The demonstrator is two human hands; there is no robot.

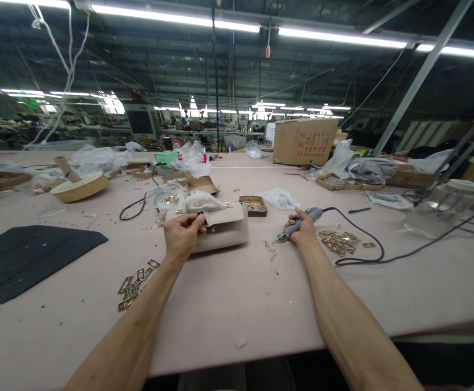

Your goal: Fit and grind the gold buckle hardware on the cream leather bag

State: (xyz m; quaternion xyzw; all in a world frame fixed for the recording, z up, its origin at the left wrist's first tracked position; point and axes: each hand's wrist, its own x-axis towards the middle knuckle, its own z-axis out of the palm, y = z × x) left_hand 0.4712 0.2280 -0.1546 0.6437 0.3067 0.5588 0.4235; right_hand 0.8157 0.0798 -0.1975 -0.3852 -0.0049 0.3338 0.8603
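A cream handbag (224, 234) lies on the table in front of me, its flap partly raised. My left hand (183, 232) pinches the left edge of the flap, where a small dark metal fitting shows at the fingertips. My right hand (303, 228) is wrapped around a grey electric screwdriver (312, 213), its tip slanting down to the left. Close to that tip, tiny gold screws (270, 250) are scattered on the table. A pile of brass-coloured metal fittings (338, 243) is right of my right hand. Rectangular metal frames (131, 289) lie beside my left forearm.
A small box of gold parts (254, 206) stands behind the bag. The screwdriver's black cord (378, 239) loops to the right, near a clear jar (441, 209). Black panels (29, 260) lie at left, near a round tan block (80, 188). A large carton (304, 142) stands at the back.
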